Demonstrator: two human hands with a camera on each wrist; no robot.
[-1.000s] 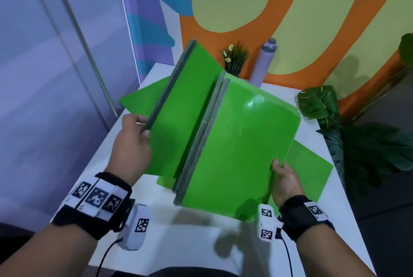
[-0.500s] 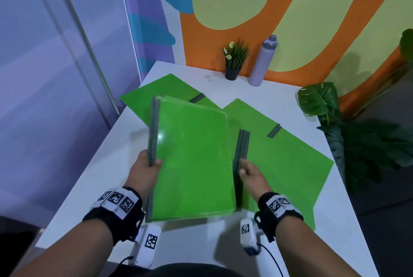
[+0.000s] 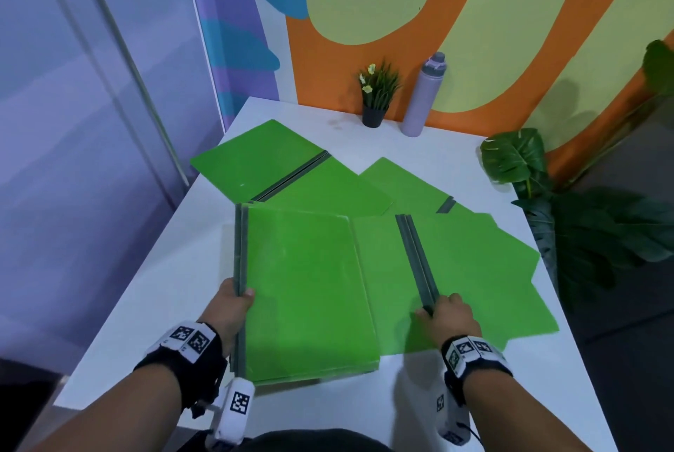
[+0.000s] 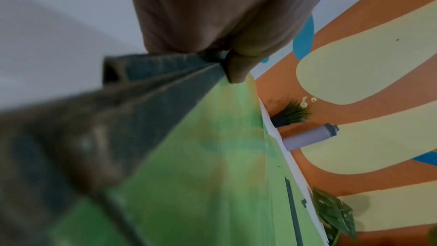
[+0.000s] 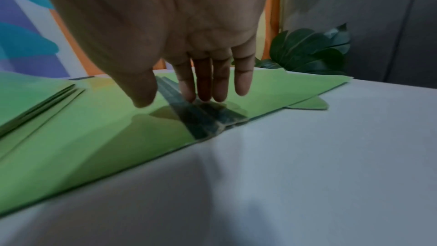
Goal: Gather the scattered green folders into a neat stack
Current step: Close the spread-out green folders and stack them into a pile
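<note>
A closed stack of green folders (image 3: 310,291) with grey spines lies on the near left of the white table (image 3: 146,287). My left hand (image 3: 233,305) grips its spine edge, thumb on the top cover (image 4: 201,156) and fingers (image 4: 189,25) curled round the spine. To its right an open green folder (image 3: 474,269) lies flat, partly under the stack. My right hand (image 3: 445,316) touches the near end of its grey spine (image 3: 415,258) with straight fingertips (image 5: 208,91). Two more open green folders lie behind, one at the back left (image 3: 255,159), one at the back right (image 3: 401,181).
A small potted plant (image 3: 377,94) and a purple bottle (image 3: 423,94) stand at the table's far edge against the painted wall. Large leafy plants (image 3: 510,156) stand off the right edge. A bare strip of table runs along the left side.
The folders held up opened in the air have come down shut as a stack on the table. My right hand left them and moved to the spine of the open folder on the right.
</note>
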